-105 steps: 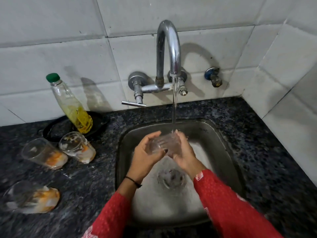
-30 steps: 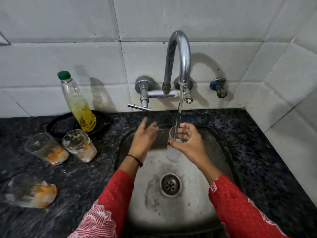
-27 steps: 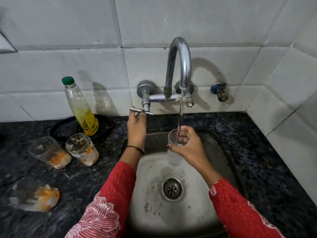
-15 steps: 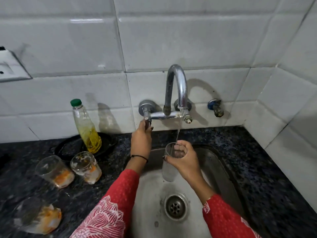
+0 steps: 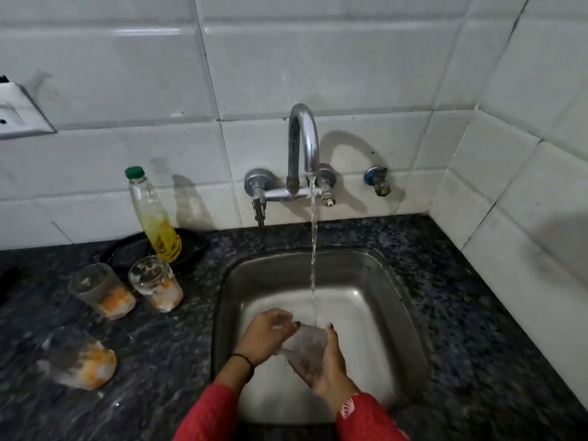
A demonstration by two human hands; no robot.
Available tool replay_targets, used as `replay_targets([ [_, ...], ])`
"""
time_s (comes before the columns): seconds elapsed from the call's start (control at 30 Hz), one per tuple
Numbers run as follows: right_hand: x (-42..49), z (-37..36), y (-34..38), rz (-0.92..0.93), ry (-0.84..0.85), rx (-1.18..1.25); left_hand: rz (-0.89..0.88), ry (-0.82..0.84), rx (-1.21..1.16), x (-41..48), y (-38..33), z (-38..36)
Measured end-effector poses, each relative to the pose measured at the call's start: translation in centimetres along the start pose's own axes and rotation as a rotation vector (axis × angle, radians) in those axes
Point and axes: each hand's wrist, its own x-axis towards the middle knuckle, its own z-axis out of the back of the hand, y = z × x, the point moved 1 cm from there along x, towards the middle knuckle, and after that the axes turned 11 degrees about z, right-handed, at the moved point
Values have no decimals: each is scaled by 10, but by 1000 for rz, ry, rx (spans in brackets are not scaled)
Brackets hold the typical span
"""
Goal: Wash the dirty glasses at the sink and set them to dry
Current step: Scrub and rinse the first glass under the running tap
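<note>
Glasses (image 5: pixel 101 292) smeared orange wait on the speckled counter (image 5: pixel 159 393), left of the steel sink (image 5: pixel 391 297). Over it the left hand (image 5: pixel 265 337) grips a clear, tapered glass (image 5: pixel 305 345) at one end; the right hand (image 5: pixel 327 367) wraps the other under the stream (image 5: pixel 313 265). Rinsing, I judge; next needs a drying spot.
</note>
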Motion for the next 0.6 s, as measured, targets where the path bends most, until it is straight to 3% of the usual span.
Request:
replay_targets([
  [0.13,3,5,-13,-90,107,21,-56,-31,196,-14,4,2],
  [0.4,-31,4,-3,-132,248,-140,-203,-129,-89,-51,14,7],
  [0.5,-41,2,7,-16,262,-329,-219,-217,-161,-63,21,15],
  [0.6,-41,9,24,255,249,-500,-204,-280,-209,-67,27,25],
])
